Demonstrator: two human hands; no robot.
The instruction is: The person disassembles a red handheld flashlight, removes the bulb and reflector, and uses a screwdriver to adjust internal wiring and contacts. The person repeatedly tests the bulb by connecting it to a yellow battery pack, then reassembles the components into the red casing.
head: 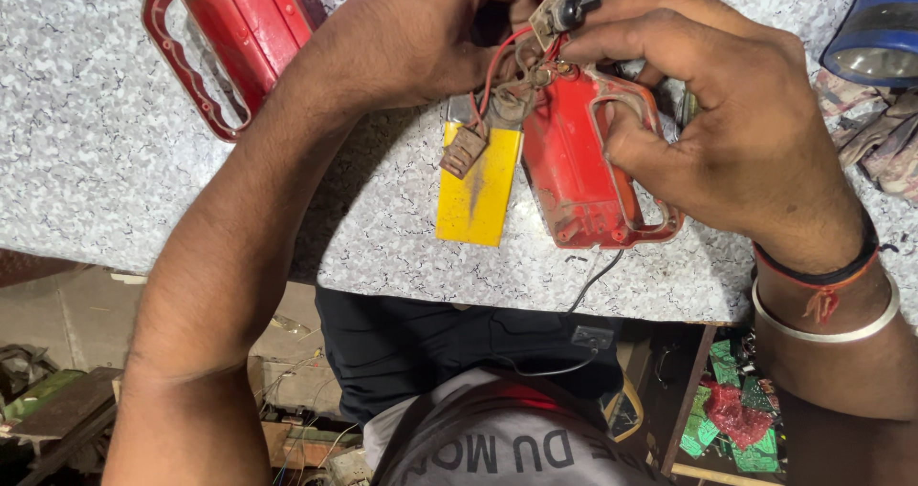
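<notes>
Your right hand (736,113) is closed around the handle of a red casing half (583,166) lying on the speckled table (86,132), fingertips pinching a small switch (564,13) at its top. Your left hand (421,32) is curled on the red wires (497,65) beside it. A yellow battery (478,190) lies just left of the casing, and the other red shell (229,32) rests well apart at the upper left.

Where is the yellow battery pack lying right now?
In the head view, the yellow battery pack lies flat on the speckled worktop, near its front edge, just left of the red handled casing under the right hand.
</notes>
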